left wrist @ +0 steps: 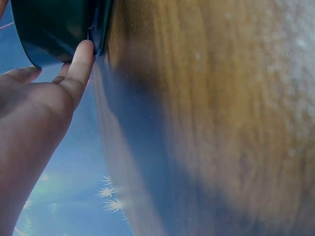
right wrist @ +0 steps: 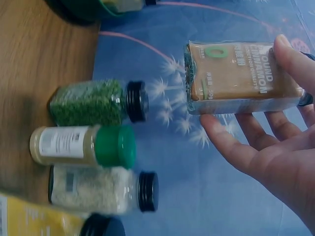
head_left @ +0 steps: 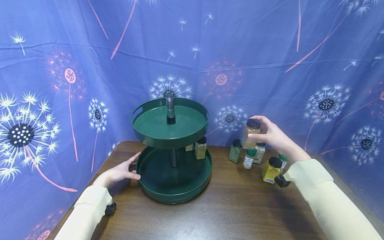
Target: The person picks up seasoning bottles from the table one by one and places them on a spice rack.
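A two-tier green turntable organizer (head_left: 175,195) stands on the wooden table. My left hand (head_left: 121,171) rests against the outer wall of its lower tier, with fingers extended and thumb spread. In the left wrist view a fingertip touches near the base of the green wall (left wrist: 54,29). My right hand (head_left: 268,130) grips a glass jar of ground cinnamon (right wrist: 231,78) between thumb and fingers. This black-capped jar is upright in the air, above other spice jars. On the lower tier, a tan spice jar (head_left: 200,150) sits at the back right beside another jar, partly hidden by the upper tier.
Below my right hand are a jar of green herbs (right wrist: 88,103), a green-capped shaker (right wrist: 64,145) and a pale spice jar (right wrist: 91,187). A yellow jar (head_left: 270,171) stands nearer, with another green-capped container (head_left: 283,160) behind it. Patterned blue cloth (head_left: 264,66) hangs behind the table.
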The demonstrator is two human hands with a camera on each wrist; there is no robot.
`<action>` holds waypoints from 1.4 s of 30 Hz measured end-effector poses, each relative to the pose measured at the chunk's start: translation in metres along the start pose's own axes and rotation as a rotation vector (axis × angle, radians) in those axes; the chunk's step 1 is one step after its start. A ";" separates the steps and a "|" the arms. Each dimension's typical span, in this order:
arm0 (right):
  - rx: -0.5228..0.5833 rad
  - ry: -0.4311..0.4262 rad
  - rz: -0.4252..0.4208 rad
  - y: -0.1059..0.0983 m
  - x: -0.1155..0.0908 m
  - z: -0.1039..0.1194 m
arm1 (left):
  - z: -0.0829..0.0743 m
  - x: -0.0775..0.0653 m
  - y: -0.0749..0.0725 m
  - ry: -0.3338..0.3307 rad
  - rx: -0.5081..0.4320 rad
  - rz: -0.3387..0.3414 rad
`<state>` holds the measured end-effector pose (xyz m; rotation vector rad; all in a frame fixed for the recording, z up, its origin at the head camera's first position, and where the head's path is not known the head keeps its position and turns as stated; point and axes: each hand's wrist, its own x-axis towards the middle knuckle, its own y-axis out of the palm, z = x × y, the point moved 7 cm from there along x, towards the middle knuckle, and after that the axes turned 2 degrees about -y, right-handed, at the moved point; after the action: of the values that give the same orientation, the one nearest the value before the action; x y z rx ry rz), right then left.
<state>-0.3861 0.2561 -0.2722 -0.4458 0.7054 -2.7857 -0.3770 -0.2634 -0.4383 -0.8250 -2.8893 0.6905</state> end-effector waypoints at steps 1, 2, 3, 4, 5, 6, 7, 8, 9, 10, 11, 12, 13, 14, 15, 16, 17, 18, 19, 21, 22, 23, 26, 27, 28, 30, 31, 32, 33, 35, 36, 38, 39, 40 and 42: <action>0.009 -0.001 0.001 0.003 0.002 0.001 | -0.001 0.000 0.000 0.009 0.009 -0.002; 0.012 -0.001 0.002 0.006 0.004 0.003 | -0.001 0.000 0.000 0.012 0.015 -0.005; 0.016 -0.002 0.003 0.009 0.005 0.004 | -0.001 -0.001 0.000 0.014 0.017 -0.005; 0.022 -0.002 0.003 0.013 0.007 0.005 | -0.001 -0.001 0.000 0.013 0.016 -0.007; 0.023 -0.005 0.004 0.016 0.009 0.006 | -0.002 -0.001 0.000 0.014 0.013 -0.007; 0.022 -0.005 0.005 0.019 0.011 0.007 | -0.002 -0.001 0.000 0.013 0.011 -0.008; 0.026 -0.005 0.007 0.023 0.012 0.007 | -0.002 -0.002 0.000 0.012 0.009 -0.009; 0.029 -0.005 0.009 0.026 0.014 0.008 | -0.002 -0.002 0.000 0.011 0.006 -0.009; 0.037 -0.006 0.011 0.030 0.016 0.008 | -0.002 -0.002 0.000 0.009 0.003 -0.008; 0.040 -0.005 0.011 0.033 0.017 0.009 | -0.002 -0.002 0.000 0.005 -0.005 -0.006; 0.038 -0.001 0.012 0.036 0.019 0.009 | -0.002 -0.001 0.001 0.003 -0.011 -0.001; 0.028 0.005 0.010 0.039 0.020 0.009 | -0.002 -0.001 0.001 0.000 -0.016 0.002; 0.024 0.010 0.012 0.042 0.022 0.009 | -0.002 -0.001 0.002 -0.002 -0.026 0.010; 0.019 0.015 0.013 0.045 0.024 0.009 | -0.002 -0.001 0.002 -0.005 -0.036 0.017; 0.008 0.020 0.011 0.048 0.026 0.009 | -0.002 -0.001 0.003 -0.007 -0.046 0.023; 0.004 0.026 0.011 0.051 0.027 0.009 | -0.003 -0.001 0.003 -0.008 -0.055 0.028; 0.003 0.028 0.012 0.054 0.029 0.008 | -0.003 -0.001 0.004 -0.008 -0.057 0.029; 0.014 0.026 0.014 0.057 0.030 0.008 | -0.003 -0.001 0.004 -0.008 -0.061 0.030; 0.033 0.023 0.019 0.060 0.031 0.008 | -0.003 -0.001 0.004 -0.007 -0.062 0.030; 0.059 0.012 0.024 0.067 0.034 0.008 | -0.003 -0.001 0.003 -0.005 -0.048 0.020; 0.074 0.000 0.030 0.071 0.035 0.008 | -0.003 -0.001 0.003 -0.006 -0.039 0.016; 0.077 -0.011 0.032 0.074 0.036 0.008 | -0.003 -0.001 0.002 -0.007 -0.032 0.011; 0.090 -0.029 0.036 0.083 0.039 0.008 | -0.002 -0.001 0.002 -0.014 -0.032 0.014; 0.088 -0.038 0.039 0.087 0.041 0.008 | -0.002 -0.001 0.002 -0.015 -0.034 0.017; 0.076 -0.044 0.038 0.090 0.041 0.008 | -0.002 -0.001 0.002 -0.016 -0.044 0.023; 0.057 -0.043 0.037 0.096 0.043 0.008 | -0.002 -0.001 0.003 -0.025 -0.066 0.035; 0.050 -0.044 0.038 0.099 0.044 0.007 | -0.001 0.000 0.003 -0.028 -0.074 0.039; 0.045 -0.044 0.040 0.103 0.045 0.007 | -0.001 0.000 0.003 -0.030 -0.077 0.041; 0.040 -0.040 0.042 0.106 0.045 0.006 | -0.001 0.000 0.003 -0.033 -0.079 0.041; 0.047 -0.033 0.046 0.113 0.046 0.003 | -0.001 0.000 0.004 -0.042 -0.080 0.041; 0.051 -0.032 0.047 0.116 0.047 0.001 | 0.000 0.000 0.004 -0.041 -0.077 0.040; 0.048 -0.036 0.045 0.122 0.049 -0.002 | -0.001 -0.001 0.004 -0.039 -0.068 0.036; 0.050 -0.043 0.043 0.125 0.049 -0.003 | -0.001 -0.001 0.004 -0.039 -0.067 0.035; 0.050 -0.049 0.039 0.127 0.050 -0.003 | -0.001 -0.001 0.004 -0.038 -0.066 0.034; 0.053 -0.058 0.034 0.132 0.048 -0.001 | -0.001 -0.001 0.004 -0.035 -0.065 0.032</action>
<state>-0.4120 0.1297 -0.3271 -0.4977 0.6191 -2.7404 -0.3744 -0.2606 -0.4392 -0.8768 -2.9504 0.6230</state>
